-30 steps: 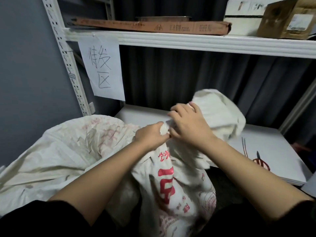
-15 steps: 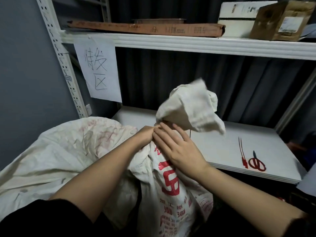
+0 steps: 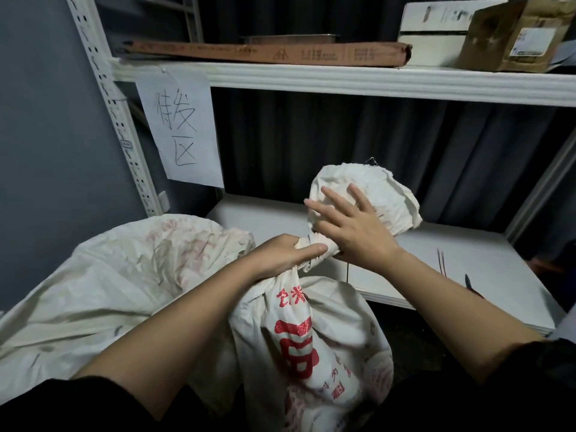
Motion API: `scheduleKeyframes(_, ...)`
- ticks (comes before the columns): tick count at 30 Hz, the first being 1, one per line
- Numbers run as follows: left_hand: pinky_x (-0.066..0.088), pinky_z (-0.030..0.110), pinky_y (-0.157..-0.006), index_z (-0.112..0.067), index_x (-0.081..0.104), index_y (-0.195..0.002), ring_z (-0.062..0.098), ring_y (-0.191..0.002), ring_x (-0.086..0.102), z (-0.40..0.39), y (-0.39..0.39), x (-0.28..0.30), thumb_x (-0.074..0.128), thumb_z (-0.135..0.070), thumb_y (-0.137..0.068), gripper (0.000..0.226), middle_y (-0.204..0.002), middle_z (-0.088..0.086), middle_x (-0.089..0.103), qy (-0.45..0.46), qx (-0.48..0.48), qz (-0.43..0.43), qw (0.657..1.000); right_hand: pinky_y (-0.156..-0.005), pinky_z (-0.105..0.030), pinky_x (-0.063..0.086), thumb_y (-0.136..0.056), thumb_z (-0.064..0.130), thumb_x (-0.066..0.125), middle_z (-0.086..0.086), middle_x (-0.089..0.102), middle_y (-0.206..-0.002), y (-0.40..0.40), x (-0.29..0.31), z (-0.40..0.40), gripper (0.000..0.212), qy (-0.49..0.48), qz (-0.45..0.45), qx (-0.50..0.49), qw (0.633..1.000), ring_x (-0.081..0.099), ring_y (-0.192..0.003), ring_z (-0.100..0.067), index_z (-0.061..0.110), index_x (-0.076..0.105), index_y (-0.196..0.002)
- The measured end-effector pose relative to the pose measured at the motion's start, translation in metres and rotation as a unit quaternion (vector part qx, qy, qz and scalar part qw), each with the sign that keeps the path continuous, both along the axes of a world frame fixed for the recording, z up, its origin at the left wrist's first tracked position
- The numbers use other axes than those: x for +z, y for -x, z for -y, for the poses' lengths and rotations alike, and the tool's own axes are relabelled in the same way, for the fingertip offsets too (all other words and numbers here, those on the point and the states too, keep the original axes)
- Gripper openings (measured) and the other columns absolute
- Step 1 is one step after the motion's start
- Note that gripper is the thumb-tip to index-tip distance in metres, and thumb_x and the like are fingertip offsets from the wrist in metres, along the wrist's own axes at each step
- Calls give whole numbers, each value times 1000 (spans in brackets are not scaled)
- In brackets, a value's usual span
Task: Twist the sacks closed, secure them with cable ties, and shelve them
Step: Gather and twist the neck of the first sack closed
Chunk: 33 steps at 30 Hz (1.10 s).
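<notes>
Nearest, sack: a white woven plastic sack with red printed characters (image 3: 299,344) is standing low in the middle, between the person's forearms, in front of the lower shelf.
Left hand: the left hand (image 3: 280,254) is gripping the sack's twisted neck, fingers curled round it and thumb lying along the twist.
Right hand: the right hand (image 3: 349,226) is lying with fingers straight and spread against the bunched white top of the sack (image 3: 383,194), which is flaring out above the neck; its thumb is hidden below.
Second sack: a crumpled, faded white sack (image 3: 118,275) is slumping to the left, just beside the first and touching the grey wall side.
Lower shelf: a white flat shelf board (image 3: 467,275) is running behind the hands; thin dark cable ties (image 3: 442,265) and red-handled scissors (image 3: 472,286) are lying on it at the right, partly hidden by the right forearm.
Sign: a white paper sheet with handwritten characters (image 3: 180,129) is hanging from the upper shelf's (image 3: 374,81) edge.
Upper shelf: a long flat brown carton (image 3: 265,53), a white box (image 3: 436,18) and a brown cardboard box (image 3: 514,35) are sitting on top.
</notes>
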<state>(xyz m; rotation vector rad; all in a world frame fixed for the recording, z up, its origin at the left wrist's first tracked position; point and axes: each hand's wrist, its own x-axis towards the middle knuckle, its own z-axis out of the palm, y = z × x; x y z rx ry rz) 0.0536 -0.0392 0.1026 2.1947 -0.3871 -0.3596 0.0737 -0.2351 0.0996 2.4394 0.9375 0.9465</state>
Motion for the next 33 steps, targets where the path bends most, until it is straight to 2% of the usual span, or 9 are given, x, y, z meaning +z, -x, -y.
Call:
scheduleKeyframes(4, 50, 31, -71, -28, 61, -84, 13, -79, 63, -2, 0, -1, 76, -52, -66, 33, -82, -10, 67, -99, -1, 82, 992, -103, -44, 34, -62, 39, 76, 1, 68, -79, -8, 4, 1, 38, -58, -107, 23, 992, 66, -90, -24, 17, 59, -87)
scheduleKeyframes(8, 46, 32, -65, -26, 46, -97, 21, -81, 61, -2, -1, 1, 73, -51, -65, 49, -89, -5, 64, -239, 20, 197, 951, -63, -34, 36, -72, 48, 69, 3, 58, -73, 2, 15, -6, 43, -138, -283, -85, 945, 59, -75, -28, 23, 43, -95)
scheduleKeyframes(10, 44, 32, -64, -25, 39, -103, 25, -81, 61, -3, -3, 1, 72, -47, -68, 53, -93, -2, 65, -265, 19, 235, 935, -60, -35, 36, -70, 46, 73, 8, 57, -75, 5, 18, -9, 48, -181, -355, -110, 911, 56, -73, -21, 25, 39, -97)
scheduleKeyframes(16, 42, 35, -74, -23, 29, -127, 31, -87, 63, -1, 3, -2, 63, -37, -81, 60, -108, 5, 68, -340, -18, 367, 866, -61, -28, 43, -69, 32, 84, 1, 62, -90, 6, 14, -11, 55, -334, -597, -106, 722, 55, -72, -11, 22, 44, -106)
scheduleKeyframes(18, 43, 35, -80, -21, 25, -133, 30, -93, 64, 3, 3, -5, 59, -42, -85, 63, -116, 4, 65, -367, -37, 419, 830, -74, -25, 48, -75, 31, 80, 0, 65, -104, 8, 17, -8, 55, -359, -654, -126, 654, 61, -85, -9, 23, 47, -117)
scheduleKeyframes(21, 40, 32, -67, -23, 22, -129, 26, -89, 66, 4, 4, -8, 52, -56, -86, 62, -112, 2, 64, -380, -34, 463, 800, -98, -37, 50, -77, 29, 79, -2, 68, -118, 6, 17, -4, 65, -381, -732, -123, 551, 66, -107, -15, 22, 45, -131)
scheduleKeyframes(25, 34, 30, -59, -26, 36, -128, 29, -82, 64, 2, 7, -11, 48, -63, -85, 59, -102, 4, 64, -387, -35, 457, 800, -106, -37, 42, -74, 36, 80, 4, 57, -132, 10, 21, -5, 78, -347, -708, -157, 595, 55, -120, -15, 29, 37, -139)
scheduleKeyframes(29, 34, 32, -63, -27, 39, -120, 32, -90, 62, 2, 6, -8, 48, -55, -87, 45, -100, 7, 65, -380, -18, 398, 835, -104, -31, 37, -79, 46, 72, 4, 46, -131, 16, 36, -8, 75, -283, -600, -166, 730, 48, -120, -14, 33, 33, -142)
scheduleKeyframes(33, 37, 35, -69, -22, 40, -118, 33, -99, 60, 9, -3, -1, 45, -29, -86, 32, -106, 9, 66, -345, 19, 301, 889, -97, -39, 36, -85, 45, 58, 1, 53, -128, 34, 45, -35, 53, -211, -246, -141, 936, 50, -117, -22, 24, 48, -132)
